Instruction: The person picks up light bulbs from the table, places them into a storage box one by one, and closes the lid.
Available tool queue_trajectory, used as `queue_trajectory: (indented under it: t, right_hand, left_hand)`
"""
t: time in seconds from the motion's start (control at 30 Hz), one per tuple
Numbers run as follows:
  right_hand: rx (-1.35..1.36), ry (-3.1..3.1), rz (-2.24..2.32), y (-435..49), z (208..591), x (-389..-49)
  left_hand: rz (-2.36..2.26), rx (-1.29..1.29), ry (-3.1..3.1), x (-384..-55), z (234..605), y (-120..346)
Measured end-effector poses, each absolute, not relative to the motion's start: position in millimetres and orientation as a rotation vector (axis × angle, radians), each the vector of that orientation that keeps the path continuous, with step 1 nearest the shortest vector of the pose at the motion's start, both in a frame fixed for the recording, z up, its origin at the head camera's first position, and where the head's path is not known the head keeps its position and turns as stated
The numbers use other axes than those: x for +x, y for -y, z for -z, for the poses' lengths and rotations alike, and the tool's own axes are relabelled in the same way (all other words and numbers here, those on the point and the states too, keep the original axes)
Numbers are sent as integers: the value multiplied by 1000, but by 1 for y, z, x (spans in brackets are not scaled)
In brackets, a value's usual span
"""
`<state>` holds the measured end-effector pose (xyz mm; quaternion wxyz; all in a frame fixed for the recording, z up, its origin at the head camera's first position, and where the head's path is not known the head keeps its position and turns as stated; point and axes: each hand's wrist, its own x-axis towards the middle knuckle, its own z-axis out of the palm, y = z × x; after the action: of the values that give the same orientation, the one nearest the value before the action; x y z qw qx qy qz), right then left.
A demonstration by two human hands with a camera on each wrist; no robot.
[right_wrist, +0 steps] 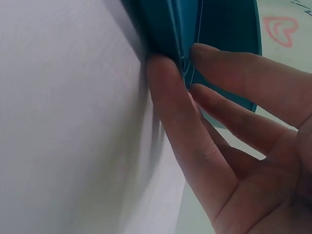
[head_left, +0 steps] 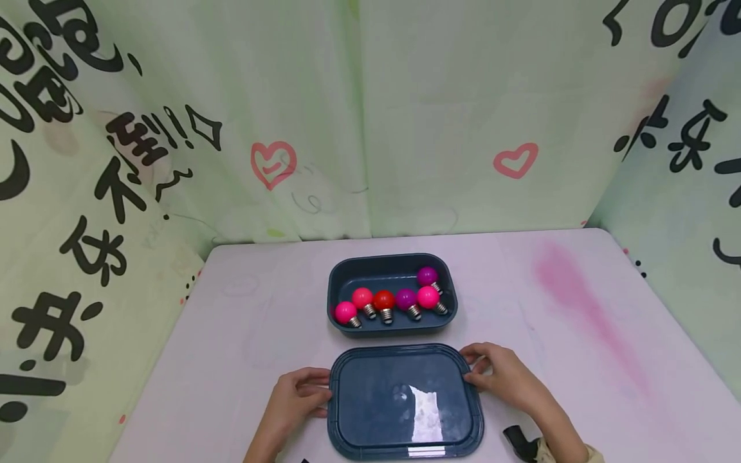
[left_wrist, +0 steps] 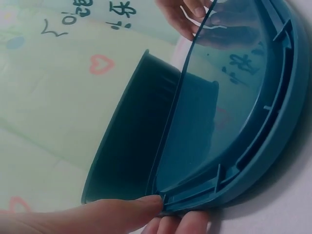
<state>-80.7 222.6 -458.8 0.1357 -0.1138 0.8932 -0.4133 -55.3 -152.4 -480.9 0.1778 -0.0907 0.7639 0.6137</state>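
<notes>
A dark blue box lid with a rounded rim and a glossy panel is held between both hands. At its left edge my left hand pinches the rim; the left wrist view shows the thumb on one face and fingertips below. My right hand grips the upper right corner of the lid, thumb and fingers on either side of the rim in the right wrist view. Just behind the lid stands a matching box with several bulb-shaped pieces inside, including a red bulb and a purple bulb.
The table has a white cover with a pink stain on its right side. Pale green curtains with black writing and hearts hang around it. A black device sits at the right wrist.
</notes>
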Motion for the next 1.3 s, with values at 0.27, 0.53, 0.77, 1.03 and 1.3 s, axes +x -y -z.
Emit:
queue_trajectory:
  t: [0.27,0.53,0.77,1.03,1.3]
  right_hand:
    - [-379,-2589,1199,-228,455,-85]
    - [-299,-2533,1256,-231,447,-89]
    - [-184,-2502,1278,-230,443,-91]
    - [-142,-2479,1272,-229,439,-92]
    - [-156,-2506,1273,-230,431,-91]
  left_hand:
    - [-1791,-214,-2099,-55,482,154]
    - [-1817,-156,-2089,-56,483,153]
    - [-1791,-152,-2110,-55,482,154]
    - [-1851,-172,-2013,-53,479,156]
    - [-1889,-116,-1966,-53,475,161]
